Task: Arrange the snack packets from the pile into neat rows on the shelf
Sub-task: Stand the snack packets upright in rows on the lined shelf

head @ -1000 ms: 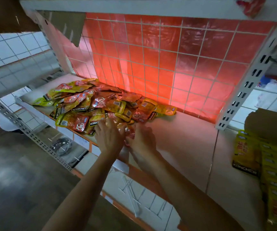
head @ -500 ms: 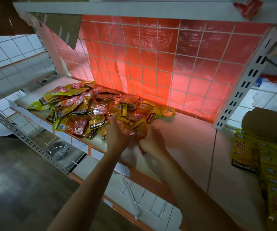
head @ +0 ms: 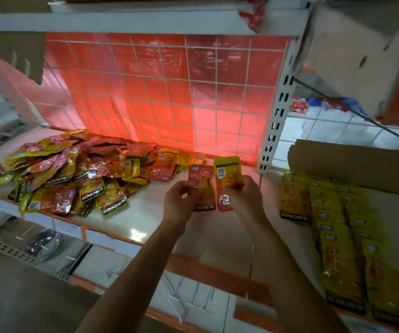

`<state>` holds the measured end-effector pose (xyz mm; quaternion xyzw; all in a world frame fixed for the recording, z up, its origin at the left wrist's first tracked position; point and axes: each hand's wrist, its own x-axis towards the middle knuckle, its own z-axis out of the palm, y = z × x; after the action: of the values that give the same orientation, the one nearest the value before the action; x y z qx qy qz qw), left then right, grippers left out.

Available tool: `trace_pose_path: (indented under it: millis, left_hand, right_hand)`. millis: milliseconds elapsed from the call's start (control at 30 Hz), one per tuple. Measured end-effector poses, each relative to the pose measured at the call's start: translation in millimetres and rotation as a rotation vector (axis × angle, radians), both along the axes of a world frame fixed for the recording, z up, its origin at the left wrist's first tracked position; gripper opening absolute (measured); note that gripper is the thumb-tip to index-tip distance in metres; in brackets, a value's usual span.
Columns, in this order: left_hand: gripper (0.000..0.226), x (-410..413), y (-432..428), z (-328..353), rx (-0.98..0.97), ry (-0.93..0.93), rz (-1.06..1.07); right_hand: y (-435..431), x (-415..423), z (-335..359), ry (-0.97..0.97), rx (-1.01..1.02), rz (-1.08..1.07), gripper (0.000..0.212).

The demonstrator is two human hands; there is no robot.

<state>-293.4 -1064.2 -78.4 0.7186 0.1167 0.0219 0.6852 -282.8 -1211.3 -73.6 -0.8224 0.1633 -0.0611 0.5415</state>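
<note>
Packets held above the shelf (head: 143,219).
The left hand (head: 180,203) has a red packet (head: 201,177) in its grip, the right hand (head: 245,198) a yellow packet (head: 227,169); the pile (head: 73,174) lies left of the grips, the neat rows (head: 338,224) right.

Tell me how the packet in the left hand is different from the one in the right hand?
The left packet, in the left hand, has a red top; the right packet, in the right hand, has a yellow top with a barcode patch. The left packet shows a black KONCHEW band at its bottom; the right packet shows a round red logo there. The right packet reaches higher. Both are held upright, side by side.
</note>
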Motion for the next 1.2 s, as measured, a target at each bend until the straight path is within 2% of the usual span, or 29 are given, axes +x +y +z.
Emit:
trace_pose_path:
  millis: [333,467,667,867,1000,1133,1200]
  left_hand:
    - [0.025,-5.8,-83.1,-1.4,0.047,-0.029,-0.276]
    - [0.027,-6.2,-107.5,-3.4,0.027,-0.032,-0.314]
    - [0.036,-5.0,-137.6,-0.9,0.079,-0.132,-0.358]
    - [0.035,-23.5,-179.7,3.9,0.104,-0.23,-0.5]
    - [0.037,-53.2,-214.2,11.1,0.107,-0.318,-0.559]
    - [0.041,-88.5,-251.4,17.1,0.146,-0.408,-0.649]
    - [0.037,-108.4,-275.6,20.0,0.155,-0.389,-0.69]
  right_hand:
    - [-84.7,-28.3,11.4,-0.105,0.094,-0.224,0.017]
    - [-108.8,-46.2,14.3,-0.1,0.111,-0.282,0.039]
    - [-134.6,-80.9,17.3,-0.227,0.205,-0.328,0.065]
    - [-162.9,-129.7,19.9,-0.256,0.189,-0.419,0.044]
    - [-188.4,-169.8,23.6,-0.355,0.385,-0.48,0.022]
    - [-223.4,-214.1,27.5,-0.408,0.487,-0.406,0.033]
    - [-245.5,-237.9,28.8,-0.394,0.518,-0.346,0.049]
